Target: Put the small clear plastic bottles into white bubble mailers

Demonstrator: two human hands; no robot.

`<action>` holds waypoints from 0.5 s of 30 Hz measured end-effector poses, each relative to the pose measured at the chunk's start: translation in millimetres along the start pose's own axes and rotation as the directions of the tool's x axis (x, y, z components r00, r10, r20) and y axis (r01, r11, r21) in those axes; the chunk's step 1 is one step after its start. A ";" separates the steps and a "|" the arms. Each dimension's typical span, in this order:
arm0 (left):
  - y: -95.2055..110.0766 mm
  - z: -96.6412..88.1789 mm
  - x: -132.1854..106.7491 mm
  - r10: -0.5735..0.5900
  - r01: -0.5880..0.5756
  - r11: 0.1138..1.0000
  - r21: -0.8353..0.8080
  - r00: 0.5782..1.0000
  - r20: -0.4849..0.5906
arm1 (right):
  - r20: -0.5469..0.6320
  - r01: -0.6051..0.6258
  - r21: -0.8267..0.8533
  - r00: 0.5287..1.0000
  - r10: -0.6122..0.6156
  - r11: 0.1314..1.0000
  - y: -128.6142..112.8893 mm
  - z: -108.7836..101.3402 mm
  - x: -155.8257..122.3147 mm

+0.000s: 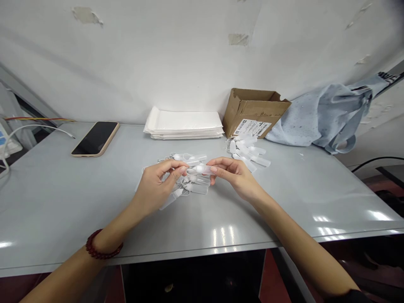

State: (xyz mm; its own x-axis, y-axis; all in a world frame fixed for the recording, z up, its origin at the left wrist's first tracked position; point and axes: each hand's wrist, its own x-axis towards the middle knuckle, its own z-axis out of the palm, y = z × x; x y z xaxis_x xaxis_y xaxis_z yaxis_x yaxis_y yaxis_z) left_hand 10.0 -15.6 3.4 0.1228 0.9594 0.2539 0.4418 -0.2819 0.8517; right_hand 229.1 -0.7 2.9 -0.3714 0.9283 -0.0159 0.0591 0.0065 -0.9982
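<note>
Both hands meet over the middle of a grey table [63, 198]. My left hand [156, 185] and my right hand [233, 174] pinch the two ends of one small clear plastic vial [199, 169] with a white cap, held level just above the table. Under and behind the hands lies a loose pile of similar vials [192, 185]. A second heap of the same vials [248, 151] lies to the right, in front of the cardboard box. A dark red bead bracelet [101, 248] is on my left wrist.
A phone [95, 139] lies face up at the back left. A stack of white padded envelopes [184, 125] sits against the wall, with an open cardboard box [254, 111] and a light blue cloth bag [331, 113] to its right. Cables [38, 126] run at the far left.
</note>
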 end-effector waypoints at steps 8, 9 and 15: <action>3.8 -0.8 0.6 -0.015 0.015 1.000 0.010 1.000 0.017 | -0.017 -0.011 -0.023 1.000 0.010 1.000 -1.4 0.2 -1.0; 3.9 -0.9 0.6 -0.017 0.017 1.000 0.007 1.000 0.017 | -0.018 -0.013 -0.031 1.000 0.013 0.999 -1.7 0.3 -1.3; 2.2 -0.4 -0.1 -0.013 0.013 1.000 0.003 1.000 0.011 | -0.025 -0.015 -0.054 1.000 0.013 0.998 -3.4 1.3 -3.2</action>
State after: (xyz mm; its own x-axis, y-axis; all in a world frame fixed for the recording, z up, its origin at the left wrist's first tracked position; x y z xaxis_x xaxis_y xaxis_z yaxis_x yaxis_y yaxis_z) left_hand 10.6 -16.4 5.4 0.1264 0.9631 0.2376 0.4464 -0.2692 0.8534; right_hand 228.9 -4.1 6.2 -0.3476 0.9372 -0.0278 0.1143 0.0130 -0.9934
